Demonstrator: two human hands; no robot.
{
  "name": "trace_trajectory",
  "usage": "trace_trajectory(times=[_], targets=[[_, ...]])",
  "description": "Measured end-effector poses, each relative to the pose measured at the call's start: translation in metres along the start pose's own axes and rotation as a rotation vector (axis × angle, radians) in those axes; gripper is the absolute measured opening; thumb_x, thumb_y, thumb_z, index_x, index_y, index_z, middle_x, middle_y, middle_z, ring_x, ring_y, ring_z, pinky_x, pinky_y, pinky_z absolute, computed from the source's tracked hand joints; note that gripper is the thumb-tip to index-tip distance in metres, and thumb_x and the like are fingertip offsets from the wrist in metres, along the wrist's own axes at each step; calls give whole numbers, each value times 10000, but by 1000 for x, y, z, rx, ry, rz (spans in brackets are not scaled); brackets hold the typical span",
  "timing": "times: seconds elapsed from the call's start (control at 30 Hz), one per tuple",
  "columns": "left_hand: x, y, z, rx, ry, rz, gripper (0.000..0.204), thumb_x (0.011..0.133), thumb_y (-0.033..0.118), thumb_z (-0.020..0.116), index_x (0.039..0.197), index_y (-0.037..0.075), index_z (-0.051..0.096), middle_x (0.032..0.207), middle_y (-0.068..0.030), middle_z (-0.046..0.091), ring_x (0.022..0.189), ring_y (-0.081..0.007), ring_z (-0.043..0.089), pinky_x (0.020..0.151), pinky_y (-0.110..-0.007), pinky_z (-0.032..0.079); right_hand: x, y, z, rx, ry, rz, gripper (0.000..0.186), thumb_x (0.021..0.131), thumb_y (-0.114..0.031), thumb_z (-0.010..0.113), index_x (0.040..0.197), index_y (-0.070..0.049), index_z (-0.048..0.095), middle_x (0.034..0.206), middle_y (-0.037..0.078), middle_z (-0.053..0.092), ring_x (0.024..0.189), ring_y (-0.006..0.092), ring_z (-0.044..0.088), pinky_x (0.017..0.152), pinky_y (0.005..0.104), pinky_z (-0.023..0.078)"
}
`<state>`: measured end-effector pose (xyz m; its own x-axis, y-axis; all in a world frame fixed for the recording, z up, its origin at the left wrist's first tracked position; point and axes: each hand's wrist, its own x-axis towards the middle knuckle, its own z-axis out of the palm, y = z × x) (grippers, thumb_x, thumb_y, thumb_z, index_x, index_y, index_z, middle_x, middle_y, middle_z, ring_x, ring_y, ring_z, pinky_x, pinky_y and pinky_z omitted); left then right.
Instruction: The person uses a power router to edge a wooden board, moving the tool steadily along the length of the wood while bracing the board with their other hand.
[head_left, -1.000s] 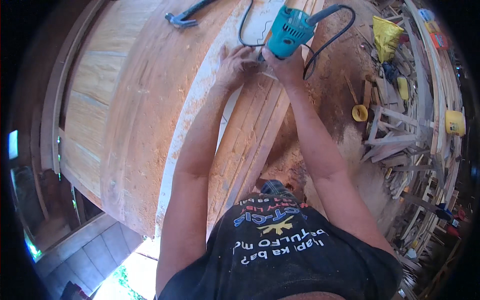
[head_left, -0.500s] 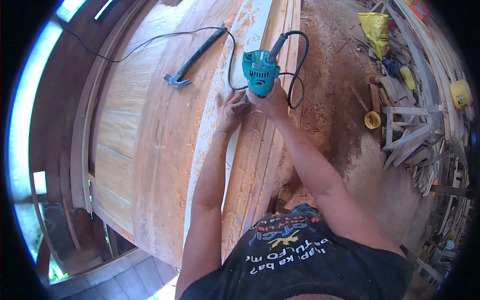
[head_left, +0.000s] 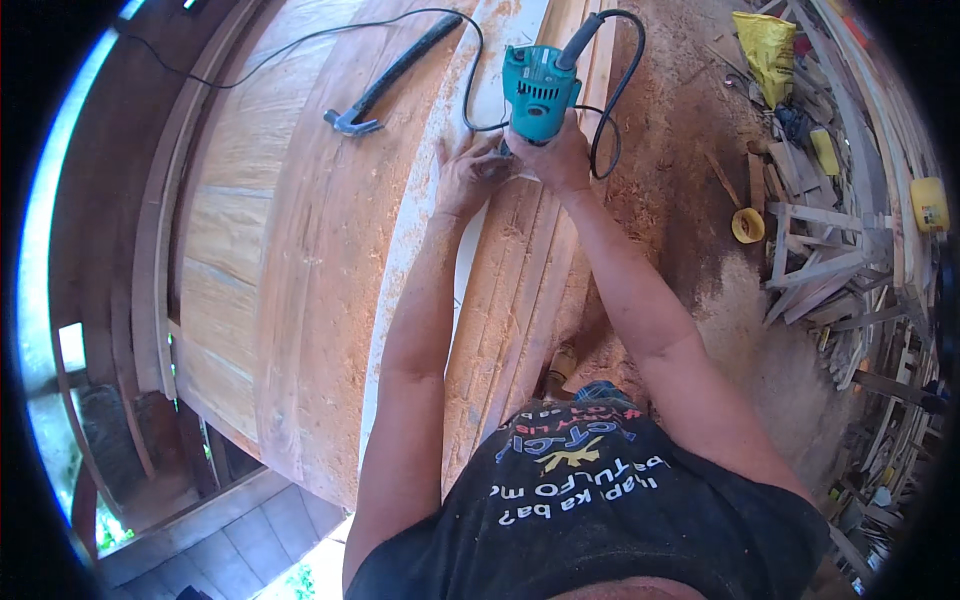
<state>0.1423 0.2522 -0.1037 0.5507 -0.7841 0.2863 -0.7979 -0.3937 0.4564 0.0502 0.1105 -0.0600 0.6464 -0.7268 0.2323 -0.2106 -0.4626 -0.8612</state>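
A teal trim router [head_left: 540, 95] stands on the long boards, with its base mostly hidden by my hands. My right hand [head_left: 558, 160] is wrapped round the lower part of its body. Beside it, my left hand [head_left: 468, 182] closes its fingers at the dark base, and its index finger points away from me. Under the tool run a white, shaving-strewn board [head_left: 405, 265] and a grooved wooden piece [head_left: 505, 290]. The black power cord [head_left: 636, 80] leaves the top of the router and loops round its right side.
A claw hammer [head_left: 385, 85] lies on the wide wooden panel [head_left: 310, 270] to the left. Shavings cover the panel and floor. At the right are a yellow sack [head_left: 768, 55], a yellow round container [head_left: 747, 225], a wooden frame [head_left: 815, 250] and piled scrap wood.
The whole view has shifted, so the hammer and panel sit higher in it. Both hands and the router have moved slightly farther away along the boards, the grip unchanged.
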Motion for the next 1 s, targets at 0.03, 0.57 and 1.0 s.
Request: trace_trajectory(times=[0.03,0.57,1.0], targets=[[1,0,2,2,35,19,193,786,390,745,963,318,765,1353,29,579,1368,-338,399,1107,-679,99,1,1,1,35,12,-13,701,633,-433,829,1056,18,498,916,212,675,868,349,689,758,428,552],[20,-10,13,-20,-4,1,221,822,447,681,1021,374,744,1385,56,549,1383,-354,366,1104,-691,17,23,9,1,17,-2,-15,726,619,-459,831,1065,15,509,938,201,678,880,335,686,767,414,550],[39,-12,18,40,5,-10,214,819,436,694,1004,348,754,1401,32,538,1395,-342,352,1105,-689,-1,40,9,-1,45,-12,13,766,635,-422,826,1137,42,479,971,233,670,920,353,680,804,423,543]])
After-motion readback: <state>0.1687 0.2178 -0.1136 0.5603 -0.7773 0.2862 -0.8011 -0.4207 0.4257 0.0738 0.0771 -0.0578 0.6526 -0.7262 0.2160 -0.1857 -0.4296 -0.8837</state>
